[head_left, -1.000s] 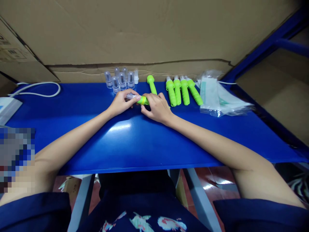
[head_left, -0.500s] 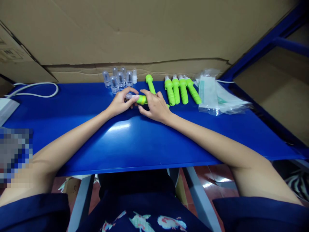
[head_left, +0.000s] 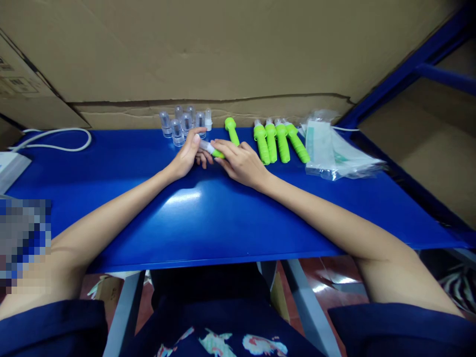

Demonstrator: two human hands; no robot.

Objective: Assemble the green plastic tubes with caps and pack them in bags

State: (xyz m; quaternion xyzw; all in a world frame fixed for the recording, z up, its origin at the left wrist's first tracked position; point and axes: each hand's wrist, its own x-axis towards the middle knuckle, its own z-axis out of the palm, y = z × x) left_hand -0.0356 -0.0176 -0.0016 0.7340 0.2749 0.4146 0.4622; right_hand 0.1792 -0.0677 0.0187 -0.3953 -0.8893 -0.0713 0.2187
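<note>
A bright green ribbed tube with a clear capped end (head_left: 206,145) lies slantwise between my two hands above the blue table. My right hand (head_left: 241,161) is closed around its green part, hiding most of it. Beside the clear end is my left hand (head_left: 188,156), its thumb raised and its fingers loosely spread below the tip; contact there is hard to make out. Just behind my hands rests a green piece with a round head (head_left: 231,129), its lower end covered by my right hand.
Several clear domed caps (head_left: 177,133) stand behind my left hand, with a small white-based one (head_left: 208,120) beside them. Several green tubes with clear tips (head_left: 283,144) lie to the right, next to plastic bags (head_left: 327,148). A white cable (head_left: 59,148) loops at left; cardboard (head_left: 223,54) stands behind.
My left hand has loosened from the clear end, its thumb lifting and its fingers spreading. My right hand has closed further over the green part, and the tube now tilts more.
</note>
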